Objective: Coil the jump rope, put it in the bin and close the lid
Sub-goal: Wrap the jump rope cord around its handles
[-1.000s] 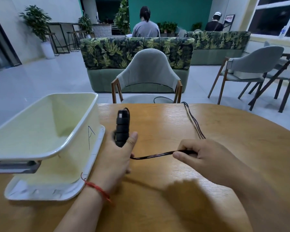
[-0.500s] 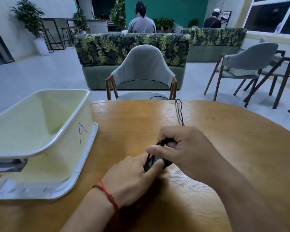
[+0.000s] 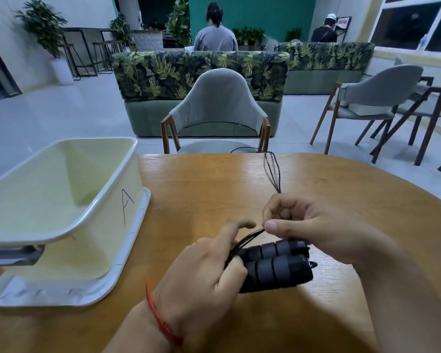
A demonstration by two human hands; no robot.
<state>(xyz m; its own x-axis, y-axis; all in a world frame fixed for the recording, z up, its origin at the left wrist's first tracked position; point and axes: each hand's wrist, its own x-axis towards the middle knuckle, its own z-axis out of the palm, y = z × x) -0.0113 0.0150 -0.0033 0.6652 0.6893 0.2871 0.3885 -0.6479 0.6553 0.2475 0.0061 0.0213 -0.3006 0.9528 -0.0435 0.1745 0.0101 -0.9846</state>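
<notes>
Two black foam handles of the jump rope point(image 3: 275, 266) lie side by side, held at their left end by my left hand point(image 3: 204, 273). My right hand point(image 3: 313, 225) pinches the thin black cord just above the handles. The rest of the cord point(image 3: 274, 174) runs away across the wooden table point(image 3: 214, 189) and drops over its far edge. The open pale bin point(image 3: 61, 200), marked with a letter A, stands to the left on its white lid point(image 3: 127, 263).
A grey chair point(image 3: 217, 110) is tucked in at the table's far edge. Further chairs point(image 3: 377, 98) stand to the right, and a leaf-patterned sofa point(image 3: 199, 72) behind. Two people sit with their backs turned in the distance.
One handle stood upright in my left hand with the cord stretched to my right. Now both handles lie together and horizontal, and my right hand pinches the cord close above them.
</notes>
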